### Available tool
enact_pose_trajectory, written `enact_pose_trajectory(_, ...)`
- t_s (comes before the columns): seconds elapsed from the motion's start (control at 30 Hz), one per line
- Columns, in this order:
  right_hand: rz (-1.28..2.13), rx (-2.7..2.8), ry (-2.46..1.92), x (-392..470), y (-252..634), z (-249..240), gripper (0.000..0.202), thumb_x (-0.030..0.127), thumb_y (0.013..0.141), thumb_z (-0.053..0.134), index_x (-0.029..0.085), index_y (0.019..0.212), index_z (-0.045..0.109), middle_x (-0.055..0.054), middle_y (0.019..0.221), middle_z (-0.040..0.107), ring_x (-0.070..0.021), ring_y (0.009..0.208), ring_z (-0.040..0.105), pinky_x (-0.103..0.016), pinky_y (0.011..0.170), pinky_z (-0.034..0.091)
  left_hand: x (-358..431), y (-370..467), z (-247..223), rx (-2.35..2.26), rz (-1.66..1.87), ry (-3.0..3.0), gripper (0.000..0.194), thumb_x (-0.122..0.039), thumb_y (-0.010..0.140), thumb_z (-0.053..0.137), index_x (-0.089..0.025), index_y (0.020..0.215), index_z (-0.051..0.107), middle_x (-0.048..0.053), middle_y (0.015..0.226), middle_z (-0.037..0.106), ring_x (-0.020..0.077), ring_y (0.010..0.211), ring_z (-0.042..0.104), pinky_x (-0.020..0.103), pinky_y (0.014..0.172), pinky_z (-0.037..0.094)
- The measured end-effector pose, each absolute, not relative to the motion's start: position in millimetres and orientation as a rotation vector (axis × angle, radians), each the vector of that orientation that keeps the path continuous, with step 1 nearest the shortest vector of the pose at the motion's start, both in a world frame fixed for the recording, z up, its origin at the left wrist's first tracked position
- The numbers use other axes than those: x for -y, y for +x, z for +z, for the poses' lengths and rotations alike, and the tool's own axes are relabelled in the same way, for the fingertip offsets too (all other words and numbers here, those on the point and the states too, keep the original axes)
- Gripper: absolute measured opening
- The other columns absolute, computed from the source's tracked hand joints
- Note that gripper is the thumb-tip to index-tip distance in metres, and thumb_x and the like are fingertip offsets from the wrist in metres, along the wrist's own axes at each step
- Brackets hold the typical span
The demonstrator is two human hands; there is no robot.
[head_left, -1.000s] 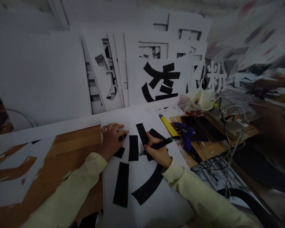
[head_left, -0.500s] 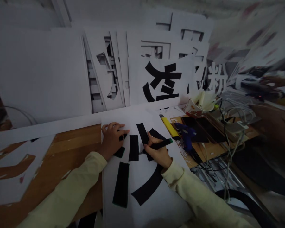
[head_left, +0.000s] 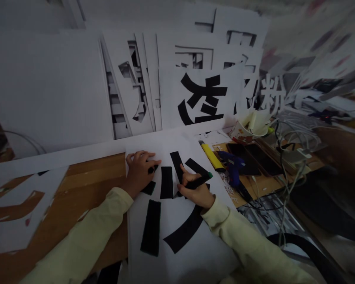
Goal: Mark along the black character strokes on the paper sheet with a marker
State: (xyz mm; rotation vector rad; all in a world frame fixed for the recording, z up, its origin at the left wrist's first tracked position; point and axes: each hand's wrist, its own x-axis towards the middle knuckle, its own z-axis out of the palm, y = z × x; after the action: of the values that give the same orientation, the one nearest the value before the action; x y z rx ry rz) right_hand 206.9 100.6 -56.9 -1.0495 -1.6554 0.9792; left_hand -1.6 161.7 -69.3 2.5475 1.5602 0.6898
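My right hand (head_left: 197, 189) is closed round a dark marker with a green end (head_left: 198, 181). Its writing end is hidden by the fingers, beside a black stroke. My left hand (head_left: 140, 171) lies with fingers spread on the white sheet (head_left: 139, 272), over part of a black shape. Several black shapes are on the sheet: an upright bar (head_left: 166, 182) between my hands, a longer bar with a thin green edge (head_left: 150, 228) below my left hand, and a curved stroke (head_left: 185, 232) below my right hand.
Behind stands a white board with black strokes (head_left: 205, 92), among cut-out boards. At the right are a yellow cutter (head_left: 211, 156), a blue glue gun (head_left: 232, 163), dark phones (head_left: 263, 157), a paper bowl (head_left: 247, 132) and cables. Cut white sheets (head_left: 14, 232) lie at the left.
My right hand and the marker have shifted slightly down and left, and the forefinger points up more. My left hand stays in place. The camera view has tilted a little.
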Motion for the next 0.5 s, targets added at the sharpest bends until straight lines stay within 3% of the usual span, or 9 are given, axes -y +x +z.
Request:
enact_pose_trajectory(0.37,0.957,1.448,-1.099,-96.2,203.1,-57.4,0.035,0.022,0.071,0.064,0.023,0.049,0.037,0.01,0.044,0.037,-0.0081,0.042,0.031,-0.05,0.114,0.031,-161.2,-0.8,-69.3,-1.548,0.749,2.56,0.036,-0.008,0.078,0.052,-0.031,0.096,0.073,0.003,0.12,0.065,0.0292,0.115,0.048,0.055,0.095,0.028)
enact_pose_trajectory(0.5,0.897,1.555,-1.144,-83.9,185.5,-57.0,0.034,0.02,0.074,0.062,0.022,0.051,0.037,0.011,0.048,0.039,-0.0074,0.042,0.033,-0.052,0.116,0.026,-161.7,-0.7,-70.8,-1.548,0.739,2.557,0.036,-0.008,0.078,0.053,-0.032,0.097,0.073,0.003,0.119,0.066,0.0289,0.114,0.048,0.055,0.095,0.027)
